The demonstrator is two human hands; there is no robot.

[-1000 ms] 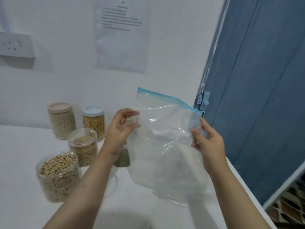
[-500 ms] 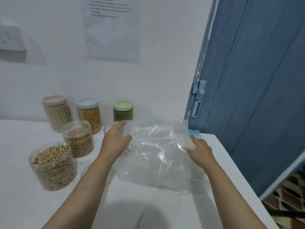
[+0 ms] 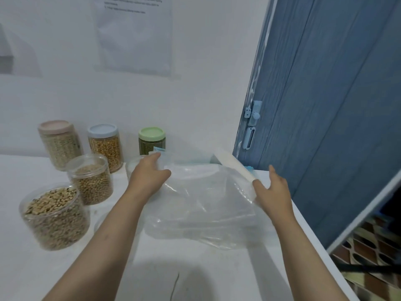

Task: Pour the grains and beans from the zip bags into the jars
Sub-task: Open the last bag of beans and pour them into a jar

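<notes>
Two bare hands work an empty clear plastic zip bag [image 3: 206, 205] lying on the white tabletop [image 3: 43, 279]. Right hand [image 3: 273, 192] sits at the bag's right edge w/ fingers straight and spread, palm against the film, gripping nothing. Left hand [image 3: 149, 174] rests on the bag's upper-left corner; fingers bend over the film, but can't tell if it's a pinch or just a press.

Bag looks empty, so approx weightless, limp, slick, crinkly; it'll slide and fold rather than hold shape. Best hold, imo: the stiffer blue zip strip [image 3: 186, 166] along the far edge, beyond the left hand's fingertips.

Left of the left hand: wide open clear jar of speckled beans [image 3: 54, 216], nearest; beyond it an open clear jar of tan beans [image 3: 91, 179]. Further back by the wall, three lidded jars: pink-lidded jar of pale grain [image 3: 58, 144], blue-lidded jar of yellow kernels [image 3: 105, 146], green-lidded jar of dark green beans [image 3: 152, 141]. Right of the right hand: blue door [image 3: 325, 105].
</notes>
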